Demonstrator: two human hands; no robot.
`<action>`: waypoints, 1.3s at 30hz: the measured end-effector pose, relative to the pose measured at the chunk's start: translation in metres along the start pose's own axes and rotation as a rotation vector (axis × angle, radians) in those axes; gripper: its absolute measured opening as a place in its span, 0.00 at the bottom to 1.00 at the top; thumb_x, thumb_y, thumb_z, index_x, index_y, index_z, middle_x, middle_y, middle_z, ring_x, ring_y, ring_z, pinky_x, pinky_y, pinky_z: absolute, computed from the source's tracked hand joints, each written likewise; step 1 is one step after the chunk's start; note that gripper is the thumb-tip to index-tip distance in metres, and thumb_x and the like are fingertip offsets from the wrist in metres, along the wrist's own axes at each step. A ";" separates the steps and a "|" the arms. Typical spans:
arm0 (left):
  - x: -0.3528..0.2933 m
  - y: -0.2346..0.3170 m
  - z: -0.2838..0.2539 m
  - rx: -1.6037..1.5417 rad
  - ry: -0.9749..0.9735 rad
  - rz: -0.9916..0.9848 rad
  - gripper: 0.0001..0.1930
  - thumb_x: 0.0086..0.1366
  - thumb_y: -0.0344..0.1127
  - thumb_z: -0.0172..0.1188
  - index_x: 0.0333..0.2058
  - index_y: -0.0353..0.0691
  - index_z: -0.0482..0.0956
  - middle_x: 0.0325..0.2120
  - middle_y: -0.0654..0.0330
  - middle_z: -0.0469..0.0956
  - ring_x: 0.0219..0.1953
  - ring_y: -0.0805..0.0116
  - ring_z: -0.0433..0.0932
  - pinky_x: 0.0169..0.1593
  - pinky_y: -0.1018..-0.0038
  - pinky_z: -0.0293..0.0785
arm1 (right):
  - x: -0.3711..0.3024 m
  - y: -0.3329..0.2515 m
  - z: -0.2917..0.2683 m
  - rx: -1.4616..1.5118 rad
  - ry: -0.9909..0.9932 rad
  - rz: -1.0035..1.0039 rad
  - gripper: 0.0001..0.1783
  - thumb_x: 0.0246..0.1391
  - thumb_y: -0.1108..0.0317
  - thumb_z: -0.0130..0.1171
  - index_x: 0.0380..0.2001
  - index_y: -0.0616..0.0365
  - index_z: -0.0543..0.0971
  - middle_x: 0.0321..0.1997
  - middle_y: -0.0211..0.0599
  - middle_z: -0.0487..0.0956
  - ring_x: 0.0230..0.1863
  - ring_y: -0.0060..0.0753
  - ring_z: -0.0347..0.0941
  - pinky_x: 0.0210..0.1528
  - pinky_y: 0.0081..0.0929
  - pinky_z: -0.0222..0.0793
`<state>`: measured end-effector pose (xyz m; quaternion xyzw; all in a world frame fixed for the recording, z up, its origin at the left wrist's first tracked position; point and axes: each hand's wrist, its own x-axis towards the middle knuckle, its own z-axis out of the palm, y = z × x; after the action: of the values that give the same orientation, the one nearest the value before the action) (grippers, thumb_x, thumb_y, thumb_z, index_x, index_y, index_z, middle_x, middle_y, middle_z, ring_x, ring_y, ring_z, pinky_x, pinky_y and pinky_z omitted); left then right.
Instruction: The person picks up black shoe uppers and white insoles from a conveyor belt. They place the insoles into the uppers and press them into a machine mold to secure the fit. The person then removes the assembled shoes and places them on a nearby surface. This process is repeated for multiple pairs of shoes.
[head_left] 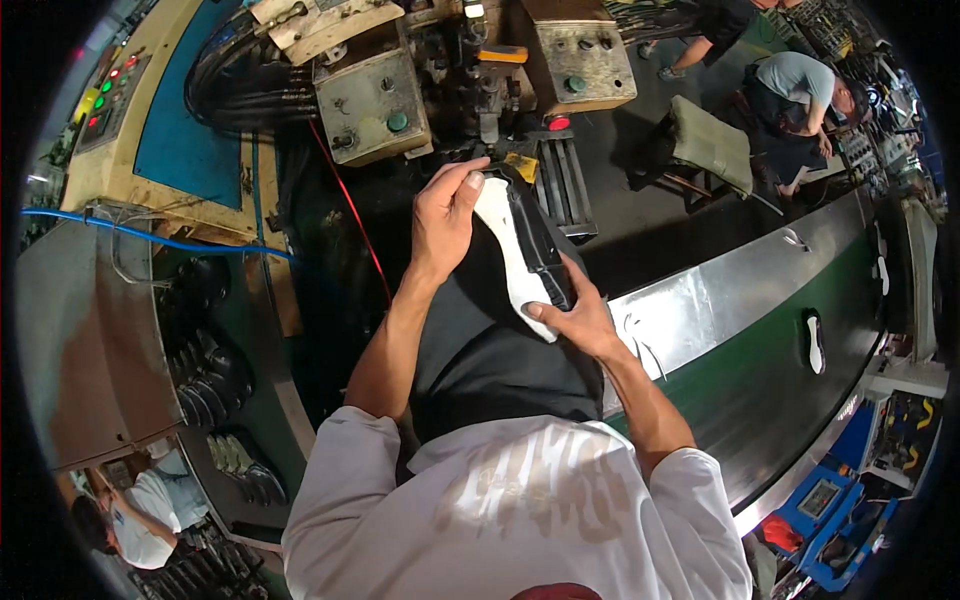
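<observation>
A black shoe upper with a white sole-shaped bottom (513, 255) is held up over my lap, tilted, its white side facing me. My left hand (445, 222) is closed on its far end, with the thumb against the white edge. Around the near end my right hand (588, 318) is wrapped, thumb pressed on the white surface and fingers along the black side. Whether a last sits inside the upper is hidden.
Ahead stands a machine with two worn control boxes (375, 100) and a red button (558, 123). To the right runs a green conveyor belt (740, 400) carrying another shoe (816, 345). Dark shoes (215, 385) fill a left rack. A co-worker (800, 95) bends near a padded stool (708, 143).
</observation>
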<state>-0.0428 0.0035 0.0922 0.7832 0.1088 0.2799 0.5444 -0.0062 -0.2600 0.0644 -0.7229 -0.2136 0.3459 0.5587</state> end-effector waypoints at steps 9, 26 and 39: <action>-0.006 0.015 -0.023 -0.142 -0.132 0.155 0.21 0.75 0.23 0.55 0.64 0.29 0.76 0.67 0.46 0.76 0.62 0.59 0.80 0.60 0.70 0.76 | 0.049 0.000 -0.002 -0.126 -0.028 -0.112 0.64 0.47 0.55 0.82 0.77 0.71 0.55 0.73 0.64 0.71 0.76 0.52 0.68 0.77 0.38 0.61; -0.037 -0.019 0.040 -0.432 -0.093 -0.307 0.35 0.84 0.50 0.44 0.78 0.32 0.52 0.74 0.49 0.61 0.75 0.59 0.60 0.78 0.64 0.53 | 0.029 0.019 0.005 0.463 -0.357 0.316 0.70 0.50 0.49 0.82 0.76 0.83 0.50 0.76 0.70 0.64 0.77 0.53 0.63 0.78 0.38 0.58; -0.014 -0.015 -0.022 -0.512 -0.250 -0.363 0.52 0.56 0.41 0.76 0.76 0.33 0.61 0.72 0.45 0.69 0.72 0.55 0.70 0.76 0.60 0.62 | 0.067 0.023 -0.016 -0.579 0.092 -0.265 0.66 0.44 0.68 0.82 0.81 0.50 0.51 0.61 0.60 0.77 0.63 0.66 0.75 0.64 0.51 0.72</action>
<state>-0.0644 0.0194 0.0798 0.6171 0.1051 0.0986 0.7736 0.0490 -0.2305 0.0266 -0.8326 -0.3700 0.1620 0.3789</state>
